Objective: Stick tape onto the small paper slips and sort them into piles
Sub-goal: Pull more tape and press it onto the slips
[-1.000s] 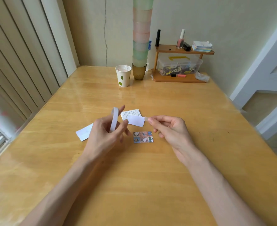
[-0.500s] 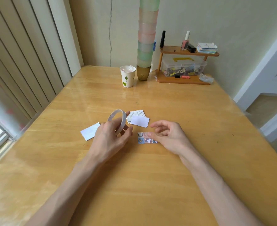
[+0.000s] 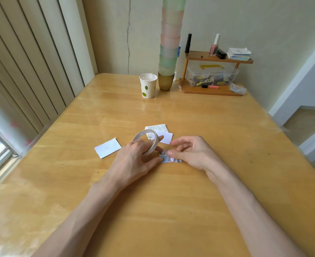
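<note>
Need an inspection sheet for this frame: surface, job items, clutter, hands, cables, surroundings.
Surface: wooden table, glossy.
Job's things: tape roll held off the table; patterned slip flat between the hands; blank slip alone to the left; printed slip beyond the hands, a white slip overlapping it.
Clutter: paper cup, tall cup stack and wooden shelf over a clear box, all at the far edge, apart from the slips.
Grippers: left hand grips the tape roll; right hand, fingers loosely curled, thumb touching the patterned slip.
Cables: nothing seen.
Surroundings: vertical blinds left, wall behind.
</note>
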Demonstrator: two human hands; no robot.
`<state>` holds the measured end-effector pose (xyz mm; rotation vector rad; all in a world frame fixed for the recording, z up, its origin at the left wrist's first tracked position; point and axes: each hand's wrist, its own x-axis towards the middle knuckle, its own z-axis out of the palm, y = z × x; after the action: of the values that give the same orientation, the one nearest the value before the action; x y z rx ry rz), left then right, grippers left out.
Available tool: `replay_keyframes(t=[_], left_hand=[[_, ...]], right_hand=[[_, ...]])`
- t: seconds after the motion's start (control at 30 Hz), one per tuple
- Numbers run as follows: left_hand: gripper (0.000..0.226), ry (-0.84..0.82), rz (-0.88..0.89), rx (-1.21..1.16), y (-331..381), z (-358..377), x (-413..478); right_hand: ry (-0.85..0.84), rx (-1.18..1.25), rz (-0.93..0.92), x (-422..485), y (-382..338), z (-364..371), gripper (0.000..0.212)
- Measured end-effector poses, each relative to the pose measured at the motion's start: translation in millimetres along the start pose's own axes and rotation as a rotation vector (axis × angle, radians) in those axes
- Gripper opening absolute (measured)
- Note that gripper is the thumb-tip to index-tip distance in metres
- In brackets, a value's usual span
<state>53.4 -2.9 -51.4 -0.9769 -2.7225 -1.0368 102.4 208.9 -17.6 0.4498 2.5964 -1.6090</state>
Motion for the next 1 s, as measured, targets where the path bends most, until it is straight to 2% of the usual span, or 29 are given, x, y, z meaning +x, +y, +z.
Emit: replay_keyframes(t=[0.17,0.57,0.73,0.8,0.93,1.0], left_hand=[[0.027,0.003,0.009,0.004,2.4,2.1,0.7],[0.031,0.022,0.026,-0.018,-0.5,4.1,0.7],[0.019,0.037,0.057,-0.035,0.3,4.8,-0.1],[0.008,0.023,0.069,-0.041,-0.5,3.5,0.2],[0.007,0.007,0.094,0.016,-1.8,3.6,0.0],[0.014,0.018,0.100,0.046,-1.8,4.3,-0.3]], right_hand=[[0.016,-0.014,-0.004,2.3,1.3,4.0,0.031],[0.043,-0.049,-0.004,7.1,6.2,5.8,0.024],[0.054,-0.056,0.007,8.5,6.9,6.4,0.025],[0.058,-0.063,0.010,8.8,6.4,6.8,0.026],[0.056,-0.051,0.017,8.4,3.2,8.4,0.029],[0.055,-0.048,0.026,7.6,1.3,8.9,0.031]])
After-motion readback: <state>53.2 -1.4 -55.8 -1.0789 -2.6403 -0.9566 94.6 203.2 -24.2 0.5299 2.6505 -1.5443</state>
